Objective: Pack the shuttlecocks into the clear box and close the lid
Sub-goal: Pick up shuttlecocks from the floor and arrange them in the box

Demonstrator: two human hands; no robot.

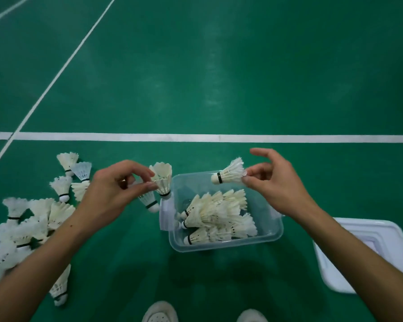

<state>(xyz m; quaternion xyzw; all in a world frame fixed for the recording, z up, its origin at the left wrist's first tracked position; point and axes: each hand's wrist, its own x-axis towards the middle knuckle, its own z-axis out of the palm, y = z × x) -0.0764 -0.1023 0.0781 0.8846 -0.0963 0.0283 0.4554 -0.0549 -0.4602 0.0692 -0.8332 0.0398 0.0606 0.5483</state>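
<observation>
Left hand point(107, 194) pinches a shuttlecock point(162, 180) by its feathers between thumb and forefinger, cork end down, hanging just off the fingertips at the clear box's point(221, 246) near-left rim. Other left fingers curled loosely behind the pinch. A second shuttlecock point(149, 201) shows just below those fingertips; cannot tell whether the hand holds it or it lies on the floor.

Right hand point(273, 184) pinches another shuttlecock point(229, 175) by the feather tips, cork pointing left, held level over the box's far edge; index finger lifted and spread apart from the rest.

Between and below both sets of fingertips: box open, stacked shuttlecocks point(216, 217) lying inside (rows on their sides, corks left).

Loose pile of shuttlecocks point(30, 224) on green court floor point(219, 66), under and left of the left wrist. White lid point(368, 254) flat on floor, beside the right forearm, apart from the box. Shoe toes point(161, 312) at bottom edge.
</observation>
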